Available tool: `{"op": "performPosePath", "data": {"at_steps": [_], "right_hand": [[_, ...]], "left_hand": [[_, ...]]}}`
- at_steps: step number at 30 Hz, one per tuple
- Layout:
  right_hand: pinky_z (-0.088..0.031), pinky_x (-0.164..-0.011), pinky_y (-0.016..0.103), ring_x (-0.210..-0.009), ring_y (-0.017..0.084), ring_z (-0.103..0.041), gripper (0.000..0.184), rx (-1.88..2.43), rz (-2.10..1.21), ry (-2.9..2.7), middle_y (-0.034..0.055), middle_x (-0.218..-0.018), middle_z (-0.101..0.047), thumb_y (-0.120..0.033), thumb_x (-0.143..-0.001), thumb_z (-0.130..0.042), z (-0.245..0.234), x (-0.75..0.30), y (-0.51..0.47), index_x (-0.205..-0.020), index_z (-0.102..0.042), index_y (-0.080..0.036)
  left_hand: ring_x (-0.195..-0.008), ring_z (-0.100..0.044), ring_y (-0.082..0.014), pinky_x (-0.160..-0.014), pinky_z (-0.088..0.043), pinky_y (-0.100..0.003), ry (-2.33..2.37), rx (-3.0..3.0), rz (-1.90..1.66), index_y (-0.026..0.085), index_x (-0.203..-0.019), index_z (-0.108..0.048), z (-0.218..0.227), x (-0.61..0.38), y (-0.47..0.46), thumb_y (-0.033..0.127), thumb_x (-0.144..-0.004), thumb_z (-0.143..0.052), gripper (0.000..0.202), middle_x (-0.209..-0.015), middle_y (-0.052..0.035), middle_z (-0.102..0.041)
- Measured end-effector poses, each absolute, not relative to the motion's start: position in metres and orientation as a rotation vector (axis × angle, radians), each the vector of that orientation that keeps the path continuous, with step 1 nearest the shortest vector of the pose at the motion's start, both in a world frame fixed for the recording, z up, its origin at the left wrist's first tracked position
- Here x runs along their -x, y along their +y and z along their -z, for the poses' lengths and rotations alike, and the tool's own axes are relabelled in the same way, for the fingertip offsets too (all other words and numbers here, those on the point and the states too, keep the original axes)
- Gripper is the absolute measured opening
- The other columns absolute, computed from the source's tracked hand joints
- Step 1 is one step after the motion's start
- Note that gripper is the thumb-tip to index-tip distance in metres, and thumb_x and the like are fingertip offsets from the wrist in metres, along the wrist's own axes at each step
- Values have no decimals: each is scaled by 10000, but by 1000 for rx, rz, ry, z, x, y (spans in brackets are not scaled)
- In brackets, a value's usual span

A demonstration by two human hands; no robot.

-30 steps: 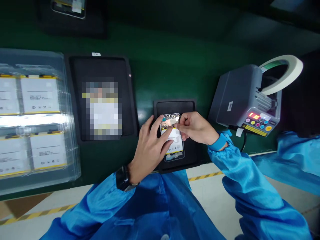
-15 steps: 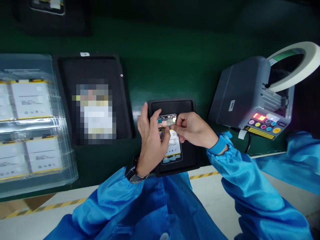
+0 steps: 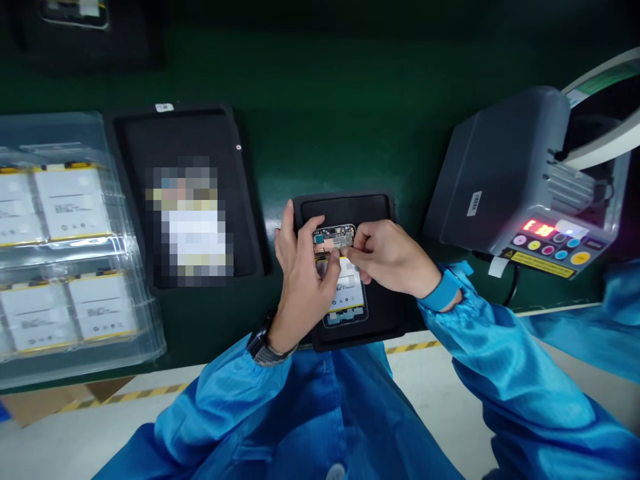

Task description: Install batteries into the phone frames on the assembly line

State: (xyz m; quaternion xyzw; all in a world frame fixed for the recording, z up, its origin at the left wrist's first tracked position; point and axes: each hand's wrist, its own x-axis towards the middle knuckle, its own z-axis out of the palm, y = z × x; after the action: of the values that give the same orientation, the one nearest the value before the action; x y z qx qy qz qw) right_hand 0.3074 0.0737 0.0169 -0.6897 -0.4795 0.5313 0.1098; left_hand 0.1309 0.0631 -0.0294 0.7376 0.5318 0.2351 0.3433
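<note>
I have a clear plastic tray (image 3: 150, 343) at left on the green surface (image 3: 320, 113), with 4 batteries (image 3: 73, 212) showing. Just right of it lies a black mat (image 3: 135, 200) bearing a pixelated object (image 3: 189, 220). Another dark mat (image 3: 85, 40) sits far left. At right stands a grey tape dispenser (image 3: 500, 167), its red display lit, a pale tape roll (image 3: 605, 127) behind it.

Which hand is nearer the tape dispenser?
Right. The right hand is apart from the tape dispenser, not touching it; the left hand is farther away, beyond the right hand.
</note>
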Motion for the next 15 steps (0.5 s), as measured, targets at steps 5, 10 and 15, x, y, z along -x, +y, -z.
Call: {"op": "performPosePath", "data": {"at_steps": [5,10,15], "right_hand": [[-329,-511,251,-488,134,-574,309,2093,-1473,-1439,-33,-506,-584,-190,-867,-731,-15,-306,76,-642,-519,-210],[-349,-495,234,-462,132,-574,295,1971,-1491,-1377,-41,-486,-584,-173,-898,-690,-12,-303,68,-673,-503,-218],[-408,-440,224,-438,133,-588,321,1700,-1444,-1016,-22,-546,-650,-446,-948,-690,-28,-318,4,-771,-559,-213]], "left_hand": [[-1637,-176,-325,-1294,-229,-547,1389,-1908,-631,212,-1422,-477,29,-132,64,229,-970,-587,465,-1742,-199,-178],[-1634,-188,-326,-1292,-225,-550,1360,-1917,-615,229,-1417,-494,36,-128,66,312,-1008,-583,427,-1756,-181,-159],[-1612,-231,-350,-1284,-217,-578,1394,-1919,-667,218,-1385,-522,43,-130,69,379,-1010,-586,413,-1740,-194,-206]]}}
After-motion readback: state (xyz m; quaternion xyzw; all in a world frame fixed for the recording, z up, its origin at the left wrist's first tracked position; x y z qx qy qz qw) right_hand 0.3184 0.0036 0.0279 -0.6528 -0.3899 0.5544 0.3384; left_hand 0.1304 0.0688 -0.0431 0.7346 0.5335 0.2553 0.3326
